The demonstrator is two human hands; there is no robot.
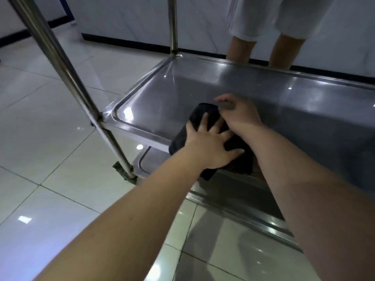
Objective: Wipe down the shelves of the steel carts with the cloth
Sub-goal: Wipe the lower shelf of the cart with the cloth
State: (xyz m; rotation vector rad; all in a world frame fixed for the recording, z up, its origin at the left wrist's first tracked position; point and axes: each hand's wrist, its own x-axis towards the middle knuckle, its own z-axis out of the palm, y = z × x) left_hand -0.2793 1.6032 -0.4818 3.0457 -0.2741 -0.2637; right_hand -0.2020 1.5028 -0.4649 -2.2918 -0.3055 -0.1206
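A dark folded cloth (205,115) lies on the near edge of the steel cart's middle shelf (284,102), hanging partly over the rim. My left hand (209,145) presses flat on the cloth with fingers spread. My right hand (241,114) rests on the cloth's far right part, fingers curled over it. Both forearms reach in from the bottom of the view. The part of the cloth under my hands is hidden.
Steel posts of the cart rise at the near left corner (67,69) and the far corner (172,23). A lower shelf (154,159) shows underneath. Another person's bare legs (239,51) stand behind the cart. Glossy white floor tiles (50,126) spread to the left.
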